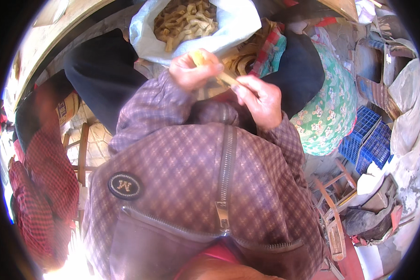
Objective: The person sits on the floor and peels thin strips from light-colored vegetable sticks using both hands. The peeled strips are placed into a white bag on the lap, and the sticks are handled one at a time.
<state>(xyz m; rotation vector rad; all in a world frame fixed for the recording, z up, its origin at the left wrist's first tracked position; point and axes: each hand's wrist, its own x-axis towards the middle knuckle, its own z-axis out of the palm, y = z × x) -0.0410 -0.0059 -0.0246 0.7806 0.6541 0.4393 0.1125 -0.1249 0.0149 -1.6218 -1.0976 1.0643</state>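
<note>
Between my two hands, above my lap, stretches a pale yellow strip of fibrous-looking material, perhaps corn husk. My left hand grips its upper end, where a brighter yellow bunched part shows between thumb and fingers. The other end is pinched between thumb and forefinger of my right hand. Just beyond my hands stands a white woven sack with its rim rolled down. Many short, knotted tan pieces fill it. More yellowish strips lie below the sack, partly hidden by my hands.
A green patterned cloth bundle lies to my right, with blue plastic crates and a wooden chair frame beyond it. At the left are a person's red checked sleeve and a wooden stool leg. A curved pale edge runs across the upper left.
</note>
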